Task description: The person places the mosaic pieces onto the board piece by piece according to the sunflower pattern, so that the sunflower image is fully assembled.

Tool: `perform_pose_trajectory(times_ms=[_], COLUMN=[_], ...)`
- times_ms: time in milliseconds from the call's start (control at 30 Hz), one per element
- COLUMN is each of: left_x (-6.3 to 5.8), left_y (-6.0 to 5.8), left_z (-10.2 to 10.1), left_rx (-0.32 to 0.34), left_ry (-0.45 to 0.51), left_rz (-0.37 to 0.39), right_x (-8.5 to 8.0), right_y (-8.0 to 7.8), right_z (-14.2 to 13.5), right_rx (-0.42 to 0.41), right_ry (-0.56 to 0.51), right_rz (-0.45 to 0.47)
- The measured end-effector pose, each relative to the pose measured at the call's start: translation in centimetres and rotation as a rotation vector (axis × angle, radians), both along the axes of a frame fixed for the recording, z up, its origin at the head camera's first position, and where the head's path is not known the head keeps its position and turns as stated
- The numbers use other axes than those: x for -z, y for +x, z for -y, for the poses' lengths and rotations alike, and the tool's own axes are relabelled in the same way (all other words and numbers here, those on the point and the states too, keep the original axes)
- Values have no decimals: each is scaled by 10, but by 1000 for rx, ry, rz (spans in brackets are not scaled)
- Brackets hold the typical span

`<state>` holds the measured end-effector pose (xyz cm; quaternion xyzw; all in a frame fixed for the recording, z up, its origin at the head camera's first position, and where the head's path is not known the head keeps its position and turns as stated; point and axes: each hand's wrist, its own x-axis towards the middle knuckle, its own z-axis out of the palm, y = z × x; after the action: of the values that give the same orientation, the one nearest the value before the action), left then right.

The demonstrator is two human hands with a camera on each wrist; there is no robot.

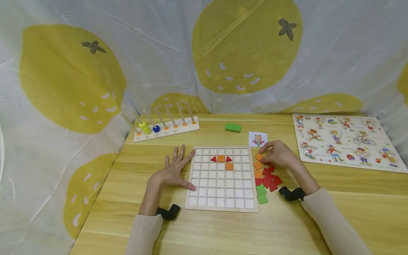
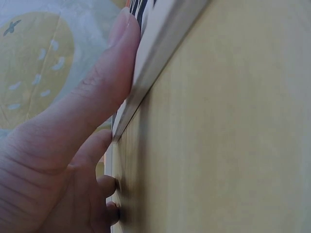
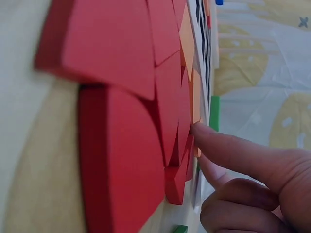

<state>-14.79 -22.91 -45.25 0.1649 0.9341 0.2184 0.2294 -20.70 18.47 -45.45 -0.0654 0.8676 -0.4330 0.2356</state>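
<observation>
A square wooden grid board (image 1: 204,207) lies in the middle of the table. Two orange square tiles (image 1: 221,158) and two red triangle tiles (image 1: 228,159) sit in its upper cells. My left hand (image 1: 172,170) is spread along the board's left edge, the thumb (image 2: 114,63) resting on the rim. Beside the board's right edge, my right hand (image 1: 278,154) pinches an orange tile (image 1: 259,156) between thumb and forefinger. More orange tiles (image 1: 258,165), red pieces (image 1: 268,180) and green square tiles (image 1: 262,198) lie loose just below that hand.
A small pattern card (image 1: 258,139) lies beyond the board's upper right corner, with a green block (image 1: 233,128) farther back. At back left stands a peg counting rack (image 1: 172,129) with yellow and blue beads. A sports-figure puzzle board (image 1: 347,141) lies at right.
</observation>
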Motion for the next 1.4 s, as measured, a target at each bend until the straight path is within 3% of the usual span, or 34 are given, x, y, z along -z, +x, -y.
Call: perform_pose_trajectory(times_ms=[167,333,567,900,1067,1400], left_x=[-1,0,1,0,0,1], left_y=[0,1,1,0,-1,-1], left_z=[-1,-1,1,1,0,1], left_rx=[-8,-9,-10,-2,6,2], left_ry=[-3,5,8,7,0,-6], left_rz=[4,10,11,-7,-6,-1], right_x=[0,-1,-6,-9,-5,-3], right_y=[-1,0,7,16,17,17], right_z=[0,7,49,109,113,114], right_rx=[-4,-22,-119,-211,-181,-196], right_ry=[21,15,-56,-23,-28,-52], right_rz=[-20,-106,-199,-128,-114,-152])
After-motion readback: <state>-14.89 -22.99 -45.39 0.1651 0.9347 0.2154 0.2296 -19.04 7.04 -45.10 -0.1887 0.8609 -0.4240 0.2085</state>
